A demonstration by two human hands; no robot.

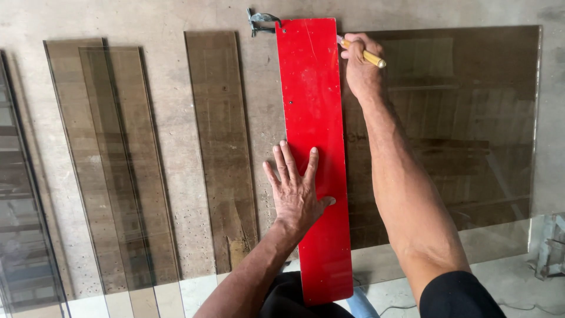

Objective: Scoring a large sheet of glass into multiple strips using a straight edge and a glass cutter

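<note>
Behind right hand [360, 65], yellow-handled tool [368, 56] tip hidden, red board [313, 147] bottom cut off

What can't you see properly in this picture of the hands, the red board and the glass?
- Tip of the yellow-handled tool: hidden in the head view behind the right hand and the red board.
- Glass under the board: covered where the left hand presses flat.
- Dark clip at the board's top: too small to tell what it is.
- Leftmost glass strip: cut off by the picture's left edge.
</note>
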